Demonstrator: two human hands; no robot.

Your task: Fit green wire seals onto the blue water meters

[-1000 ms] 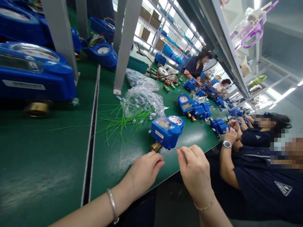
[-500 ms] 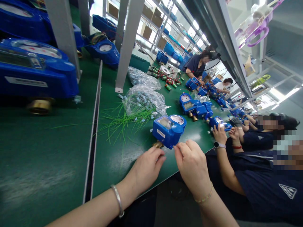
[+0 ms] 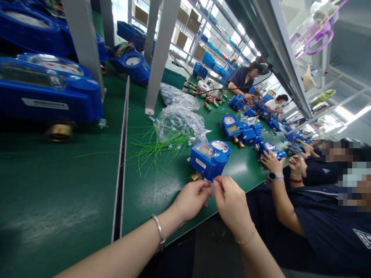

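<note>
A blue water meter [image 3: 209, 159] with a round dial, a small display window and a brass pipe fitting [image 3: 196, 177] stands on the green tabletop in front of me. My left hand [image 3: 193, 199] is closed in a pinch just below the meter's near lower edge, beside the fitting. Close by on the right, my right hand [image 3: 232, 202] pinches at the meter's lower corner, its fingertips almost meeting the left ones. Whatever lies between the fingers is too small to make out. Behind the meter lie thin green wire seals [image 3: 158, 148], partly inside a clear plastic bag [image 3: 181, 123].
Larger in view at left is another blue meter [image 3: 49, 92] near a metal post [image 3: 162, 54]. A gap [image 3: 121, 173] splits the tabletop. More blue meters [image 3: 236, 127] stand at right, where a co-worker's hand [image 3: 272, 161] touches one. Red-green parts [image 3: 211, 102] lie farther back.
My left hand has moved right, from beside the brass fitting toward my right fingertips. Both hands now work close together under the meter's edge. The view has shifted slightly.
</note>
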